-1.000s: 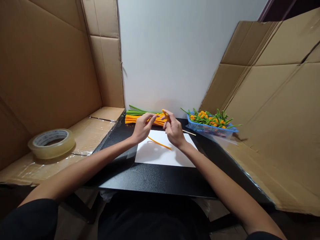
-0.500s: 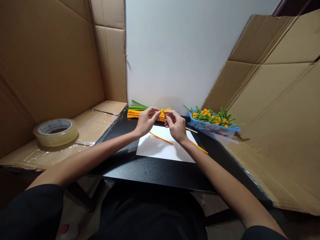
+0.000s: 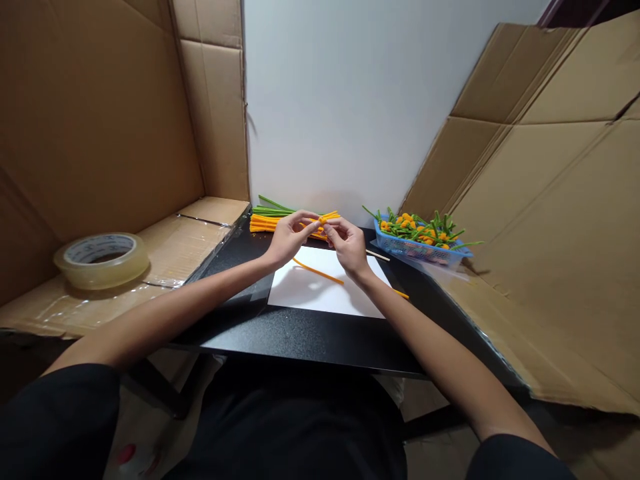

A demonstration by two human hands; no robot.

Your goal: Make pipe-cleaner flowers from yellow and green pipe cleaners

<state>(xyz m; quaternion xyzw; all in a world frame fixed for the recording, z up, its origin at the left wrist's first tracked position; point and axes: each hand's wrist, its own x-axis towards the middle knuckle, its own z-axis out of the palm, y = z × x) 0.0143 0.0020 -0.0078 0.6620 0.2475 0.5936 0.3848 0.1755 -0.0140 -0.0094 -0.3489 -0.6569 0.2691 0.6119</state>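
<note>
My left hand (image 3: 291, 237) and my right hand (image 3: 347, 245) meet above the white paper (image 3: 310, 293), fingertips pinched on a small bent piece of orange pipe cleaner (image 3: 323, 221). Its exact shape is partly hidden by my fingers. Below them a loose orange pipe cleaner (image 3: 320, 272) lies across the paper. Behind my hands is a bundle of orange pipe cleaners (image 3: 263, 223), with green pipe cleaners (image 3: 270, 206) lying at its back. Another orange pipe cleaner (image 3: 401, 294) pokes out from beneath my right forearm.
At the right, a blue basket (image 3: 425, 251) holds green stems with orange heads. A thin pale stick (image 3: 379, 255) lies near it on the black table (image 3: 300, 340). A tape roll (image 3: 103, 260) rests on cardboard at left. Cardboard walls (image 3: 550, 200) stand on both sides.
My hands have come closer together, and the fingertips now meet at the orange piece. The whole view has shifted slightly.
</note>
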